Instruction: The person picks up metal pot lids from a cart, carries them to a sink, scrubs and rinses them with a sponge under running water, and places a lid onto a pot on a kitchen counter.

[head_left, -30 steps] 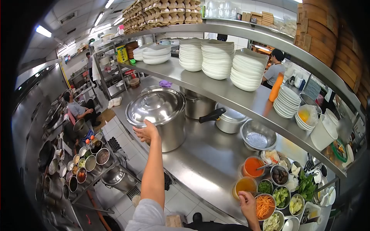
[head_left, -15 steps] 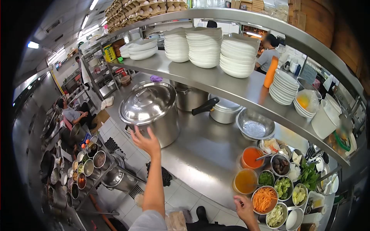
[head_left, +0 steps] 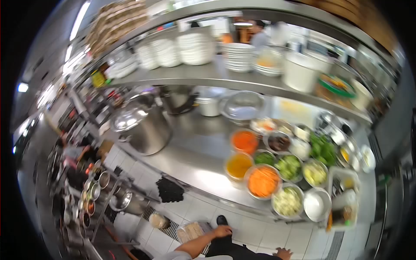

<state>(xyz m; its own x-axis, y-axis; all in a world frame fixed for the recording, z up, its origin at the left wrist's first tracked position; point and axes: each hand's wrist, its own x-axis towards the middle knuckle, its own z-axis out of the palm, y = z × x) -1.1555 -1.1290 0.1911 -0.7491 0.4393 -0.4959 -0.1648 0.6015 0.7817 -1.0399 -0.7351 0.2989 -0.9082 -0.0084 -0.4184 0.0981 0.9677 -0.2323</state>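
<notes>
My left hand (head_left: 223, 231) hangs low in front of my dark trousers, beside a shoe; its fingers are smeared by motion, and no object shows in it. My right hand (head_left: 284, 253) is at the bottom edge, fingers apart and holding nothing. Both hands are off the steel counter (head_left: 195, 156). Nearest on the counter's front edge stand a bowl of shredded carrot (head_left: 263, 182), a bowl of chopped pale vegetable (head_left: 287, 201) and a bowl of white contents (head_left: 316, 204). Behind these are tubs of orange-red liquid (head_left: 244, 142) and yellow-orange liquid (head_left: 238, 165).
A large lidded stockpot (head_left: 149, 130) stands on the counter's left part. A shelf (head_left: 173, 77) above carries stacked white dishes (head_left: 197, 48) and a white tub (head_left: 299, 71). A black mat (head_left: 169, 190) and a plastic-wrapped package (head_left: 190, 232) lie on the floor.
My view has swung to the right and blurred. My left hand has dropped from before the stockpot to near my legs. My right hand has moved down, away from the carrot bowl.
</notes>
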